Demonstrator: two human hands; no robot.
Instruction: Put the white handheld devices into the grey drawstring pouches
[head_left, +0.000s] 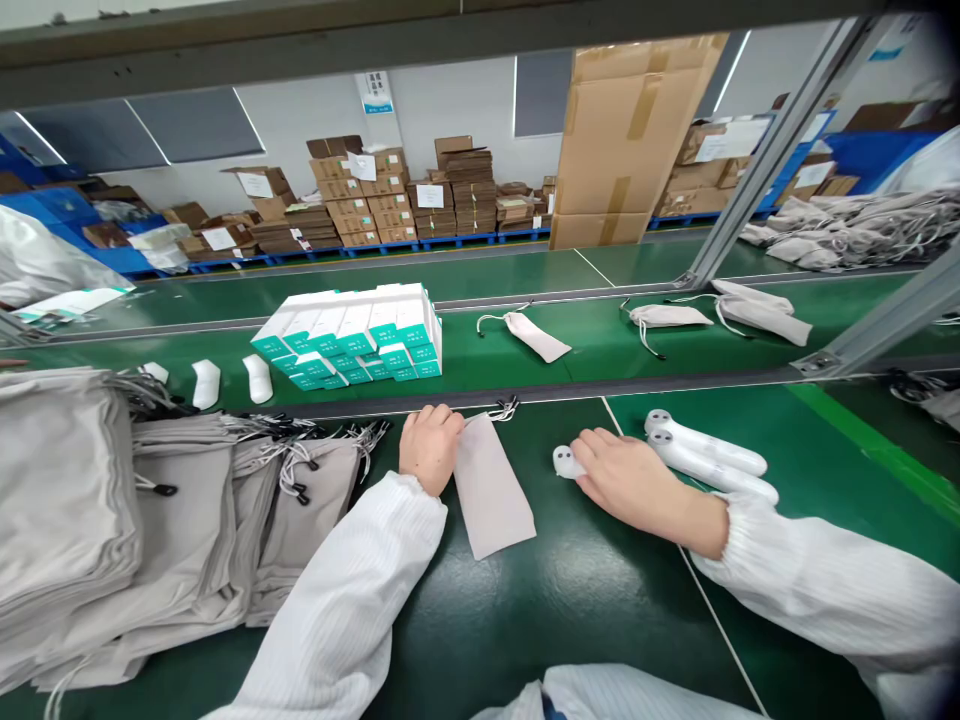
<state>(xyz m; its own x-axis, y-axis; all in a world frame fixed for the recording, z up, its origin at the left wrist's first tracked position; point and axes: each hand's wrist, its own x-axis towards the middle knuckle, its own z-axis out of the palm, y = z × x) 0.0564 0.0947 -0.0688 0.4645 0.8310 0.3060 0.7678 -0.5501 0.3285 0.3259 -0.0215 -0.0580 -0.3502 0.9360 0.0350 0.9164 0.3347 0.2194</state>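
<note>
My left hand [432, 448] is closed on the top edge of a flat, light grey drawstring pouch [495, 490]. The pouch's white cord and dark toggle lie at its upper right. In my right hand [626, 480] is a white elongated device whose rounded end [566, 462] shows two dark dots; the rest of it is hidden under my fingers. Just beyond that hand lie two similar white devices [712, 450], side by side, partly behind my wrist and sleeve. The fingers of both hands are bent and closed.
Piles of grey pouches [60, 480] fill the left of the green table. A stack of white-and-teal boxes [352, 335] stands on the green strip beyond, with small white pieces [257, 380] beside it. Filled pouches [536, 336] lie farther right. A metal post [772, 150] rises at right.
</note>
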